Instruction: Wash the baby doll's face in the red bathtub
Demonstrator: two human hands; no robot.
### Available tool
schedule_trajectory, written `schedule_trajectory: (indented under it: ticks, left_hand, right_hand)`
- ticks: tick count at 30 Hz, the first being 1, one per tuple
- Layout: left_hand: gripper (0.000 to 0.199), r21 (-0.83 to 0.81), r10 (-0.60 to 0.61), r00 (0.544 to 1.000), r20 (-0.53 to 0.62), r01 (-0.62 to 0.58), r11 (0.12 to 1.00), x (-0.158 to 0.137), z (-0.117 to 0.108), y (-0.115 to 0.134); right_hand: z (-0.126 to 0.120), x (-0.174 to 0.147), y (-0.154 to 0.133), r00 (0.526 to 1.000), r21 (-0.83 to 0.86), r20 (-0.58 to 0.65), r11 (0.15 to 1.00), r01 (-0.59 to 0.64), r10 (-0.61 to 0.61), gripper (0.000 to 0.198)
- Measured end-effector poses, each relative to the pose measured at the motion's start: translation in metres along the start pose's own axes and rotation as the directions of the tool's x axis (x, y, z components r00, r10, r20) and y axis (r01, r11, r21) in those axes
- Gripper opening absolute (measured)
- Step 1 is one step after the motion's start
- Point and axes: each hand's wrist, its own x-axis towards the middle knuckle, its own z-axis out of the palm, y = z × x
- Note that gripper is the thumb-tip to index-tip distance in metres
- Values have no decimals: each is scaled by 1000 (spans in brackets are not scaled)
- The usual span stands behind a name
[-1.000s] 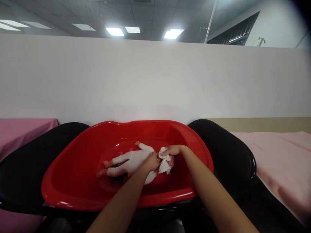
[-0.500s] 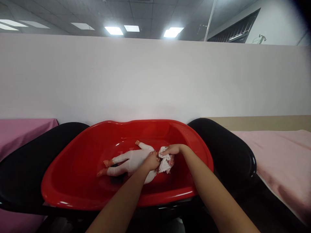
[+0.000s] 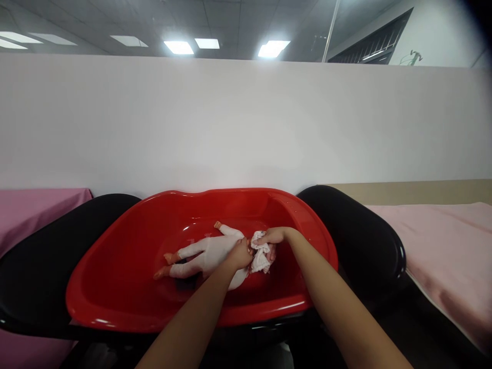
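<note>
A baby doll [image 3: 219, 252] with a white cloth body lies in a red baby bathtub [image 3: 111, 287], its feet toward the left. My left hand [image 3: 241, 253] is closed at the doll's neck and upper chest, its fingertips partly hidden. A crumpled white cloth [image 3: 260, 260] is gripped in my right hand [image 3: 273, 237] at the doll's head end. Cloth and hands cover most of the doll's head. One doll arm stretches toward the far side of the tub.
Black side panels flank the tub, one on the left [image 3: 49, 256] and one on the right [image 3: 353, 241]. Pink-covered surfaces stand at far left [image 3: 38, 207] and far right [image 3: 442, 241]. A pale wall [image 3: 238, 123] rises directly behind the tub.
The view has shifted very slightly. Both hands, the cloth and the doll hold nearly the same positions.
</note>
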Motion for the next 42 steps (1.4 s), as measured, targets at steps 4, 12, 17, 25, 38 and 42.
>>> schedule_trajectory:
  ticks: [4,12,17,25,38,42]
  left_hand:
    - [19,24,37,999,-5,-36,999,1,1,-1]
    - [15,21,15,1000,6,-15,1000,1,0,1]
    - [18,58,-1,1000,-2,1,998,1,2,-3]
    - [20,37,0,1000,5,0,999,0,1,-2]
    - [22,33,-56,998,-8,56,998,-1,3,-4]
    - [22,26,-50,999,-5,51,998,-2,2,-1]
  right_hand:
    - [0,2,1,1000,10,-3,1000,-7,7,69]
    - [-1,3,3,1000,15,6,1000,-7,7,69]
    - [-4,8,8,1000,11,26,1000,8,-9,70]
    - [-5,8,9,1000,-9,22,1000,9,-9,71]
    - [-4,9,10,1000,-4,-4,1000,6,-6,68]
    - [-5,9,10,1000,-1,13,1000,4,-4,68]
